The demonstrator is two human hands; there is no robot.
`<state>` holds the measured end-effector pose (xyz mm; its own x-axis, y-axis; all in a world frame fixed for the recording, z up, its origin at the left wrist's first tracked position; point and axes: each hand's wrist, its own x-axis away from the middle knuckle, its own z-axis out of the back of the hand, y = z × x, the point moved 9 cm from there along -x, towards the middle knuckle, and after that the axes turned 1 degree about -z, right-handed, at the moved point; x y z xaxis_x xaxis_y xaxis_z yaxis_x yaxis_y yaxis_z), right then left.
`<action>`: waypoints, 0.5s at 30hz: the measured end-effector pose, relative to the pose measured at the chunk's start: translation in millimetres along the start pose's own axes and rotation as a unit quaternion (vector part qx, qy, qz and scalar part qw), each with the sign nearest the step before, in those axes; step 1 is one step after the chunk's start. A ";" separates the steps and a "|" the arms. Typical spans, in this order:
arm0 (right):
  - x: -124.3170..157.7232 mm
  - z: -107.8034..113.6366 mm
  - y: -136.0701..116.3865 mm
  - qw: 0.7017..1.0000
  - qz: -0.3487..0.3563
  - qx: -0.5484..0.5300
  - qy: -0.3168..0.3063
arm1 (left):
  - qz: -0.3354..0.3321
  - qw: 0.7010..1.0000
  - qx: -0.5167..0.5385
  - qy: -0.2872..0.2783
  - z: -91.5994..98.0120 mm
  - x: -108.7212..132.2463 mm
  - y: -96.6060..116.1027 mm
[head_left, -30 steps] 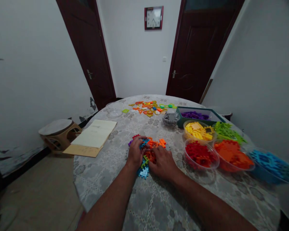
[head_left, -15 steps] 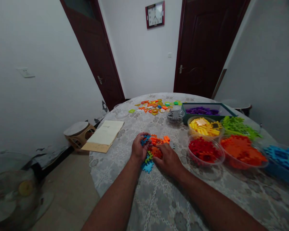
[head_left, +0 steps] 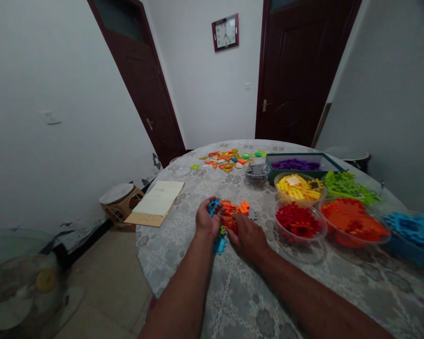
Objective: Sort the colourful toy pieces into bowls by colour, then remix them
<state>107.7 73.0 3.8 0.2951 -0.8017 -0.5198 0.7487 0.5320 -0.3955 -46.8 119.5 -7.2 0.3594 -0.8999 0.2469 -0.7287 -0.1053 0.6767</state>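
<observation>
My left hand [head_left: 207, 217] is curled, palm up, around the blue end [head_left: 213, 206] of an assembly of interlocking plastic building pieces. My right hand [head_left: 248, 234] closes on the assembly's orange-red part [head_left: 229, 222] from the right, thumb on the near side. A green piece [head_left: 222, 230] and a light blue piece [head_left: 219, 245] hang at the near end, between the two wrists. Orange tube-like pieces [head_left: 245, 207] show just beyond my right fingers. Grey pieces [head_left: 253, 215] lie beside them on the tablecloth. My fingers hide much of the joints.
Right of my hands stand tubs of red [head_left: 298, 221], orange [head_left: 353, 221], yellow [head_left: 298, 187], green [head_left: 349, 186] and blue pieces [head_left: 415, 233]. Behind are a purple-filled box [head_left: 297, 164] and a dark-piece tub [head_left: 257, 170]. Mixed pieces [head_left: 226, 159] lie farther back; an open notebook [head_left: 159, 200] is left.
The view has shifted slightly. The assembly has turned a little between my hands, and its light blue end looks narrower. Both hands keep their hold.
</observation>
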 end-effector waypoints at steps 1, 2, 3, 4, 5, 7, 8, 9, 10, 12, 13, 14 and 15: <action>-1.0 2.1 1.8 1.000 0.000 -0.012 0.012 | -0.001 1.000 0.003 -0.003 1.8 0.3 0.1; -2.4 4.7 4.5 0.999 -0.002 -0.030 0.026 | -0.002 1.000 0.006 -0.007 3.1 0.5 0.3; -4.1 8.0 8.0 0.998 -0.009 -0.051 0.042 | -0.002 1.000 0.008 -0.010 3.7 0.9 0.2; -5.9 11.5 12.3 0.995 -0.018 -0.075 0.059 | -0.001 1.000 0.009 -0.014 3.4 1.4 -0.3; -7.7 14.7 17.2 0.992 -0.030 -0.101 0.073 | 0.001 1.000 0.008 -0.019 2.2 2.1 -1.4; -11.7 19.6 28.9 0.982 -0.066 -0.150 0.091 | 0.011 0.999 0.000 -0.033 -2.6 4.3 -5.7; -13.6 20.9 35.7 0.976 -0.092 -0.173 0.094 | 0.016 0.999 -0.004 -0.041 -5.7 5.8 -8.4; -15.2 21.9 42.9 0.969 -0.122 -0.195 0.095 | 0.020 0.999 -0.007 -0.048 -8.8 7.5 -11.4; -16.2 23.0 50.1 0.959 -0.156 -0.217 0.097 | 0.023 0.998 -0.009 -0.054 -11.4 9.2 -14.5; -16.5 26.0 62.9 0.932 -0.224 -0.264 0.110 | 0.034 0.998 -0.014 -0.058 -14.9 13.1 -21.7; -16.1 26.6 67.4 0.915 -0.255 -0.293 0.114 | 0.044 0.997 -0.017 -0.059 -16.2 15.4 -26.1; -15.5 26.4 70.3 0.896 -0.280 -0.324 0.113 | 0.057 0.996 -0.019 -0.062 -17.7 17.9 -31.0; -15.0 26.0 71.1 0.880 -0.298 -0.353 0.110 | 0.071 0.995 -0.020 -0.066 -19.2 20.8 -35.5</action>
<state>171.9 115.8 3.2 -0.2045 -0.9651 -0.1634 0.1525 0.1334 -0.9793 -2.2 112.7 -12.8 0.1732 -0.9523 0.2511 -0.7424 0.0413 0.6687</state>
